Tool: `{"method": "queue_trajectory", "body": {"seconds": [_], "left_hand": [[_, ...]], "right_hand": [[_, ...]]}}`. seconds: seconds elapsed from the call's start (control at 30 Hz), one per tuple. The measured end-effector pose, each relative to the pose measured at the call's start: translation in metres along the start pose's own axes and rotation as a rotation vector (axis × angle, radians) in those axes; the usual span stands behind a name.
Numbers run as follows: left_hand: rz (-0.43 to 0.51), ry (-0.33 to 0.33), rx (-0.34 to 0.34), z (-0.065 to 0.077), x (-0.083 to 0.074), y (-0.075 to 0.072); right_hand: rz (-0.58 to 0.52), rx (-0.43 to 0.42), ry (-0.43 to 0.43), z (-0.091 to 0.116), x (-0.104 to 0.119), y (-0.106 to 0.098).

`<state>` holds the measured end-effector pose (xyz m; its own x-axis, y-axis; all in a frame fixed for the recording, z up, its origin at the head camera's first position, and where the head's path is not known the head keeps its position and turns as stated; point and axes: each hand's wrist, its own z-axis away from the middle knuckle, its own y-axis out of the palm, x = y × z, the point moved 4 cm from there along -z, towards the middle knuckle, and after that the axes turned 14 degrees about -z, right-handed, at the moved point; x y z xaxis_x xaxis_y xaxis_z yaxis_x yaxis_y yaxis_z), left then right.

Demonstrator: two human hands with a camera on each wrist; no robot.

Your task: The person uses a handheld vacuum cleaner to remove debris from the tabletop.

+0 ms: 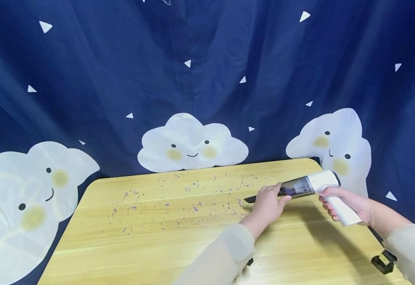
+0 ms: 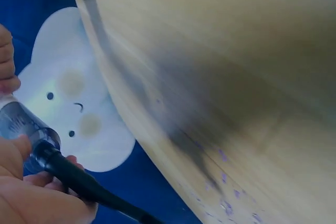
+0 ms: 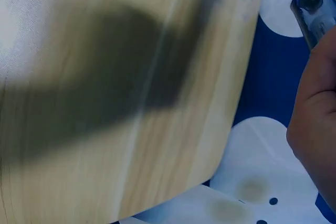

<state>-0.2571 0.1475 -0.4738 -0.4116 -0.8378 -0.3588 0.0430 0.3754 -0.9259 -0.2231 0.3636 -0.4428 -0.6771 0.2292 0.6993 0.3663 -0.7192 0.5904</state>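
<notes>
A handheld vacuum cleaner [image 1: 324, 180] with a white body, a see-through dark dust cup [image 1: 296, 187] and a narrow black nozzle [image 1: 249, 199] is held above the right part of the table. My right hand [image 1: 350, 202] grips its white handle [image 1: 343, 211]. Around the front, where nozzle and cup meet, my left hand [image 1: 267, 204] curls its fingers; the left wrist view shows its thumb and fingers about the black nozzle [image 2: 79, 182]. Small purple scraps [image 1: 195, 208] are scattered over the table, some close to the nozzle tip. In the right wrist view the handle is hidden.
The light wooden table [image 1: 150, 253] has rounded far corners and backs onto a dark blue curtain [image 1: 207, 51] with white clouds and triangles. A black clip-like piece [image 1: 383, 262] shows beside the right sleeve. The vacuum and arms cast a shadow on the table.
</notes>
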Motion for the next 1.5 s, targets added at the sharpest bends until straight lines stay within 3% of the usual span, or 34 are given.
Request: {"method": "queue_trajectory", "body": {"seconds": [0.13,0.53,0.9,1.3,1.5], "left_hand": [[-0.024,-0.003,0.002,0.002,-0.007,-0.001],[0.0,0.023,0.085,0.008,-0.015,0.007],[0.006,0.031,0.081,0.014,-0.016,0.013],[0.193,0.044,0.208,0.007,-0.001,0.014],[0.219,0.053,0.229,0.001,0.003,0.014]], "right_hand": [[0.019,-0.009,0.001,0.007,0.002,0.003],[0.111,-0.152,-0.036,0.02,-0.002,0.012],[0.139,-0.204,-0.054,0.02,-0.008,0.013],[0.213,-0.279,-0.072,0.015,-0.006,0.017],[0.229,-0.291,-0.089,0.013,-0.002,0.02]]}}
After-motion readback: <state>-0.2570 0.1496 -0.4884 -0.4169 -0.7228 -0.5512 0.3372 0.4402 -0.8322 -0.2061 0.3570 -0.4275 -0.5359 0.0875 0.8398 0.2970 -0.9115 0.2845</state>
